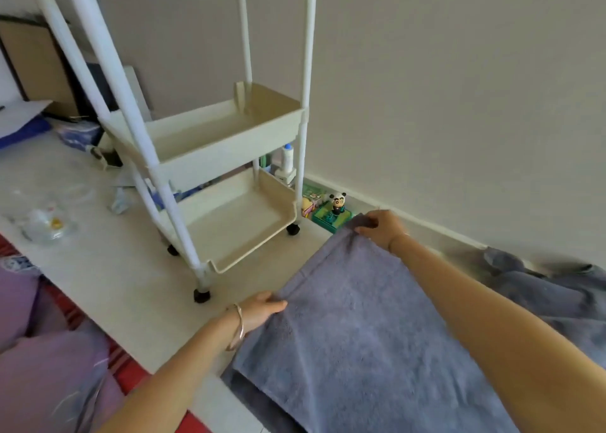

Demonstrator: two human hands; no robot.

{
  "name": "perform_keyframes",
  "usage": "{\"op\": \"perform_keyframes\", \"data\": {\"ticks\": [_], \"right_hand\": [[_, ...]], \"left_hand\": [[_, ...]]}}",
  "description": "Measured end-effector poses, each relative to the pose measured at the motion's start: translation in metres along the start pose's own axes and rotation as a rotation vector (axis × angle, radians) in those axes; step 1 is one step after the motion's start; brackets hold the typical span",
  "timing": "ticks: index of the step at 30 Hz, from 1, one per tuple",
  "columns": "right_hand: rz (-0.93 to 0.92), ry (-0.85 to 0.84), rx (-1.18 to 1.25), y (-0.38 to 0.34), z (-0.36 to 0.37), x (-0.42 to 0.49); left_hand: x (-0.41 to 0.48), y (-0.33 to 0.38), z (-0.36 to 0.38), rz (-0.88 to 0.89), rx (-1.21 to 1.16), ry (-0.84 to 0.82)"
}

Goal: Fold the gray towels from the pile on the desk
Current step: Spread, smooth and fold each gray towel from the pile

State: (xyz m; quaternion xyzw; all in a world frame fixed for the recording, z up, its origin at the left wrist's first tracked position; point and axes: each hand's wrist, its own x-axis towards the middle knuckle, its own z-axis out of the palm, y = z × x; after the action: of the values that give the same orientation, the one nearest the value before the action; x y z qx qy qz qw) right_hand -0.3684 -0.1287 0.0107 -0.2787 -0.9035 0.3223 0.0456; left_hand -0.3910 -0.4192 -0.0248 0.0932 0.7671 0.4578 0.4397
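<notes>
Spread nearest the viewer, the gray towel (354,327) is shown on the desk (108,268), its left edge held taut: the near corner is pinched by the left hand (262,309), the far corner by the right hand (382,227). For a clean fold, both corners are best carried across together and matched to the opposite edge. More gray towels are heaped in the pile (554,288), far right.

A white wheeled cart (229,157) stands beside a panda figurine (337,200), with what looks like crumpled plastic (42,224) farther left.
</notes>
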Motion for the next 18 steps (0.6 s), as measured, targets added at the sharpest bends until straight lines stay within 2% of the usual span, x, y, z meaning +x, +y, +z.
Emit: {"op": "perform_keyframes", "data": {"ticks": [3, 8, 13, 18], "right_hand": [[0.036, 0.022, -0.045, 0.021, 0.038, 0.01], [0.012, 0.142, -0.077, 0.026, 0.062, 0.022], [0.14, -0.026, -0.133, 0.044, 0.086, 0.027], [0.163, 0.05, -0.139, 0.055, 0.094, 0.027]], "left_hand": [[0.03, -0.03, 0.001, 0.018, 0.246, 0.136], [0.038, -0.046, -0.002, 0.103, 0.366, 0.156], [0.041, -0.061, -0.01, 0.093, 0.522, 0.152], [0.04, -0.07, -0.012, 0.075, 0.617, 0.162]]}}
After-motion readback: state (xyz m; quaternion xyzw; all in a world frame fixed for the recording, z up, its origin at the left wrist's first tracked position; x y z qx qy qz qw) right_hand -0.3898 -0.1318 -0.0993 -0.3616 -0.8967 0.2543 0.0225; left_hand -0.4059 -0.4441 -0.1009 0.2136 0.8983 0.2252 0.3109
